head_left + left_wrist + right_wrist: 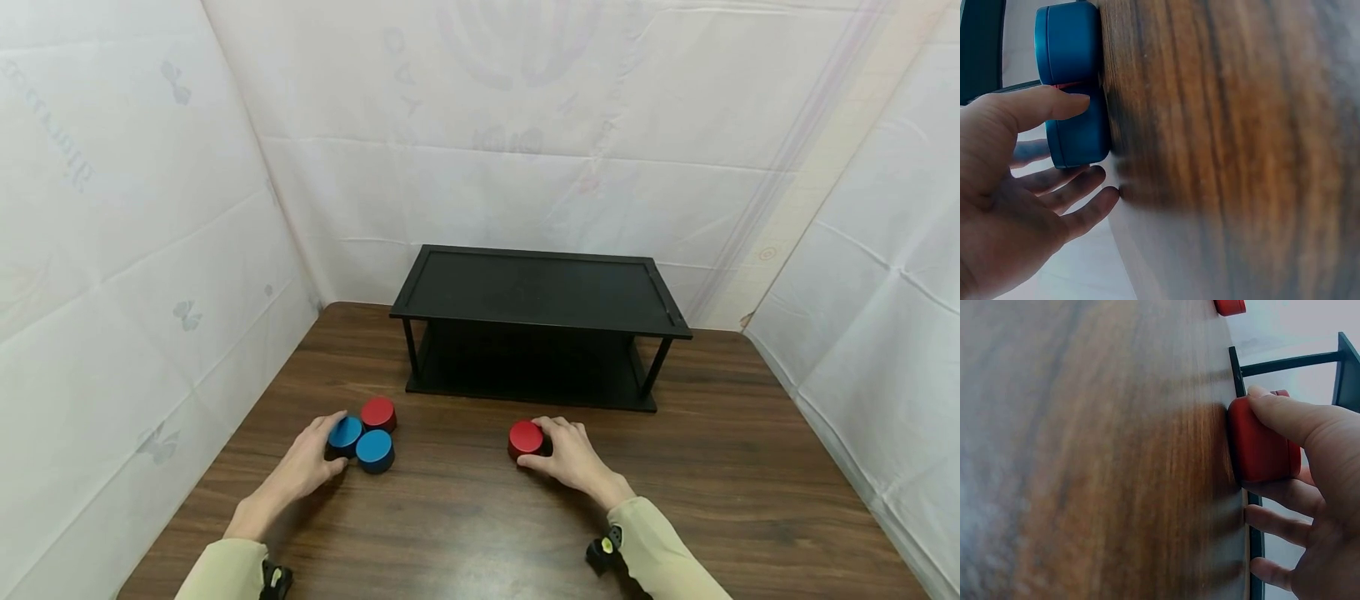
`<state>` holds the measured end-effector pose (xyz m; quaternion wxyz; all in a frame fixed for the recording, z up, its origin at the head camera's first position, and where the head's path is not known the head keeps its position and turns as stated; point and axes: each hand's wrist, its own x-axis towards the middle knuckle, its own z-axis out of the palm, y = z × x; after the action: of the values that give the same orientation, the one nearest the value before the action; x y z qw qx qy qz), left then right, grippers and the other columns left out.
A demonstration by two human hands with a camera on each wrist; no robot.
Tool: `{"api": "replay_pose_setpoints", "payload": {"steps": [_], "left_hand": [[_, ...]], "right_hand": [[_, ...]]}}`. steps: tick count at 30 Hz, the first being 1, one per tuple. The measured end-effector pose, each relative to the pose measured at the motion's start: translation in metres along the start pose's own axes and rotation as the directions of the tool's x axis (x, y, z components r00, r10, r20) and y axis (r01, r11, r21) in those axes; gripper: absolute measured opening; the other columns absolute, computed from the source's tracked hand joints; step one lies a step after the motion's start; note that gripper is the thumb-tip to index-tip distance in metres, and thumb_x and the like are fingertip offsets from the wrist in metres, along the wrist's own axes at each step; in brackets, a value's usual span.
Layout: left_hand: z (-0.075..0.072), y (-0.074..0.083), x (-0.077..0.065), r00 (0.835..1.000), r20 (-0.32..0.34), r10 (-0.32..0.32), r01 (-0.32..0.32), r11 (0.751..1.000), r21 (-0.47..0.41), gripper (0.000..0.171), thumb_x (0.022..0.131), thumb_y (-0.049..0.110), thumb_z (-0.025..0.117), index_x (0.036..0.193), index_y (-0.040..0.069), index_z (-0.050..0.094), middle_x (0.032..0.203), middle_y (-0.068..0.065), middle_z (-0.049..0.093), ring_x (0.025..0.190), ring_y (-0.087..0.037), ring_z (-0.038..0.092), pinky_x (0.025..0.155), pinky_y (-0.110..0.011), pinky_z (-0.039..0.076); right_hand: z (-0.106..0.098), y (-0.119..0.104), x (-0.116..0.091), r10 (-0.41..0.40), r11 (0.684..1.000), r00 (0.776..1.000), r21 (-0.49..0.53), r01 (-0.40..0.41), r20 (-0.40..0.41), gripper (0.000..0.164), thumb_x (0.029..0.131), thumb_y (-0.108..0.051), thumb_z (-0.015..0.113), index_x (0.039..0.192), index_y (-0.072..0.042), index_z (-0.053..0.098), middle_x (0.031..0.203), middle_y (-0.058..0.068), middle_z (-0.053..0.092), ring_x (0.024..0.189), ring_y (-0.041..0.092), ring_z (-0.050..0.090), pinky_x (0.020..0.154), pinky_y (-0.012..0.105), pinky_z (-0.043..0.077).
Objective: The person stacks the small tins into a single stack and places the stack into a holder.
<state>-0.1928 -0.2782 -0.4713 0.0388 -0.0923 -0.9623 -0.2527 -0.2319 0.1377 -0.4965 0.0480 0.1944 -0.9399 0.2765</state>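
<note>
Between the thumb and index finger of the right hand sat a red cylinder: thumb on its near side, index round the far side, gripping. Its flat top faced up; resting on the wood or just off it, couldn't tell. That hand's other fingers were spread, clear of it.

Over at the left hand, thumb and fingers bowed round a blue cylinder, thumb at the near side, index by the far-left rim. Whether they actually pinched it, I couldn't tell; the outer fingers fanned out past it.

Just right of the left thumb tip stood a second blue cylinder, close against the first. Past the left fingertips, behind both blues, stood a second red cylinder. Well apart from the right-hand one, that trio.

Beyond both hands' fingers, a black two-level shelf stood at the back, nearer the right fingertips. Under the fingers, brown wooden table. Behind it all, white sheeting.
</note>
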Motion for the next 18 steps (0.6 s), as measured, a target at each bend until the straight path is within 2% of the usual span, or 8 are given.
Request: {"api": "replay_pose_setpoints", "payload": {"steps": [18], "left_hand": [[0.0023, -0.0055, 0.0080, 0.999, 0.015, -0.042, 0.042, 0.999, -0.015, 0.070, 0.080, 0.013, 0.076, 0.135, -0.012, 0.041, 0.130, -0.036, 0.050, 0.118, -0.051, 0.050, 0.094, -0.060, 0.045]], "right_hand": [[0.0005, 0.0012, 0.0014, 0.004, 1.000, 1.000, -0.003, -0.004, 0.006, 0.060, 0.075, -0.047, 0.079, 0.119, -0.010, 0.063, 0.114, 0.007, 0.067, 0.107, 0.023, 0.060, 0.095, 0.046, 0.038]]}}
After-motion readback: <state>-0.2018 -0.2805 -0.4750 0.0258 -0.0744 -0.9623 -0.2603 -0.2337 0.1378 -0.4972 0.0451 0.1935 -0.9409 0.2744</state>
